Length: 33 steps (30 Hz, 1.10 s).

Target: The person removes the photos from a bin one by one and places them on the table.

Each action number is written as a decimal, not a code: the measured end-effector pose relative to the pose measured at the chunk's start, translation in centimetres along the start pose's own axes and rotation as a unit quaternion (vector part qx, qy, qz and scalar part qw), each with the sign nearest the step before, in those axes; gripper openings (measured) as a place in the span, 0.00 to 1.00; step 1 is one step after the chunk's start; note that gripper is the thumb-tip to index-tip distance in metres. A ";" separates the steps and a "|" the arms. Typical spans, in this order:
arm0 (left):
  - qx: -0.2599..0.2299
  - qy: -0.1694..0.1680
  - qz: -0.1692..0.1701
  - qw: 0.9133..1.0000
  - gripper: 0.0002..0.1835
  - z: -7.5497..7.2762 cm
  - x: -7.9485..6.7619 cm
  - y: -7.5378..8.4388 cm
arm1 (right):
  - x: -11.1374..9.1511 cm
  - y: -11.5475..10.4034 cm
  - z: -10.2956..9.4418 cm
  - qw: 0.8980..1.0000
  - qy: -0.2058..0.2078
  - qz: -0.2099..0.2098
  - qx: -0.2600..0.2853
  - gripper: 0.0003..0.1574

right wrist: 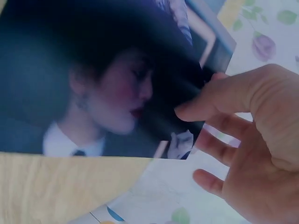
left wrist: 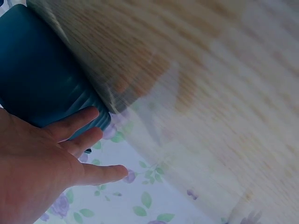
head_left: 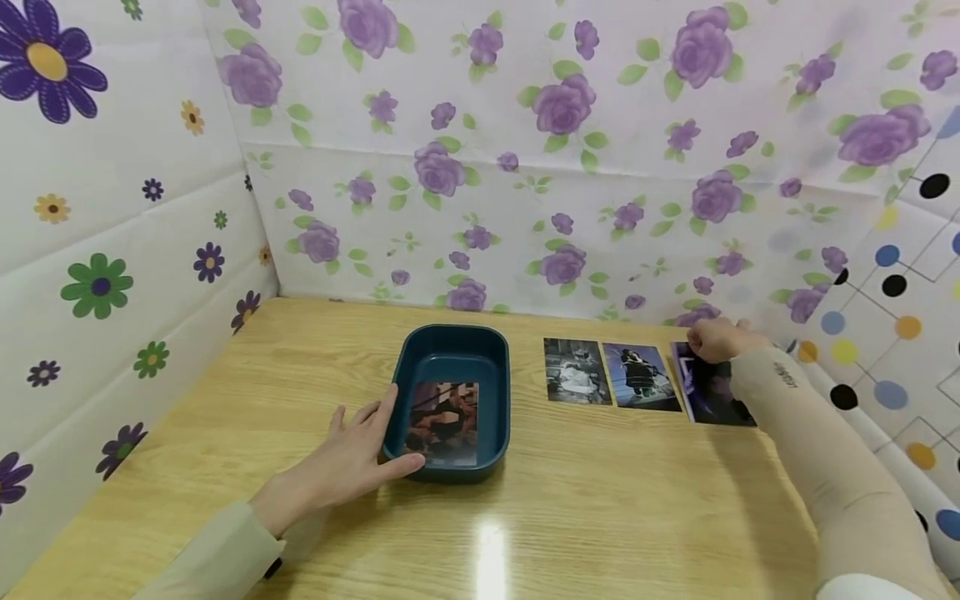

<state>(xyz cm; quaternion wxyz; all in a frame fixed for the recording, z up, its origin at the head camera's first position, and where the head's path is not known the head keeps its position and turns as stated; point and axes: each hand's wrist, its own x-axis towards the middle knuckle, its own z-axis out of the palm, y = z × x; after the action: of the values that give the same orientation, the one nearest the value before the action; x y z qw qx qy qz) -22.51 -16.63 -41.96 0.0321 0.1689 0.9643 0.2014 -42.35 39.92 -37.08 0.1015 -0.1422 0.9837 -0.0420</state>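
A dark teal rectangular tray [head_left: 456, 477] stands on the table, with a reddish-brown photo card [head_left: 442, 423] inside it. My left hand [head_left: 341, 467] rests against the tray's left side, fingers straight and spread, thumb over the near rim. In the left wrist view, the fingers [left wrist: 77, 123] lie along the tray's outer wall [left wrist: 42, 70]. Far to the right, my right hand [head_left: 722, 338] is at the back edge of a dark purple photo card [head_left: 701, 387]. The right wrist view has the right hand [right wrist: 252, 126] pinching a dark photo card [right wrist: 107, 93], thumb on top and fingers beneath its edge.
Two more photo cards, a grey one [head_left: 576, 371] and a bluish one [head_left: 641, 377], lie in a row between the tray and my right hand. Flowered cloth [head_left: 465, 167] rises behind the wooden table [head_left: 600, 500]. More patterned cloth stands at left and right.
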 end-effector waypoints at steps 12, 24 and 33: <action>0.002 0.009 -0.006 1.000 0.55 0.1 -0.4 0.2 | 1.0 -1.1 1.2 0.999 0.039 0.012 -0.003 0.13; 0.001 0.008 -0.004 1.000 0.55 0.1 -0.1 0.3 | 2.0 0.4 2.7 0.997 0.070 0.016 -0.012 0.12; -0.002 0.002 -0.001 1.000 0.55 0.1 -0.1 0.3 | 1.7 0.1 2.7 0.998 0.062 0.015 -0.007 0.11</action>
<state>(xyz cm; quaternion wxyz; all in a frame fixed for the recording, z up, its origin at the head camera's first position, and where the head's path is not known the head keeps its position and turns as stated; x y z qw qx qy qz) -22.33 -16.36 -41.96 0.0311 0.1678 0.9640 0.2038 -43.41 39.40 -40.09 0.0398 -0.1255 0.9904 -0.0420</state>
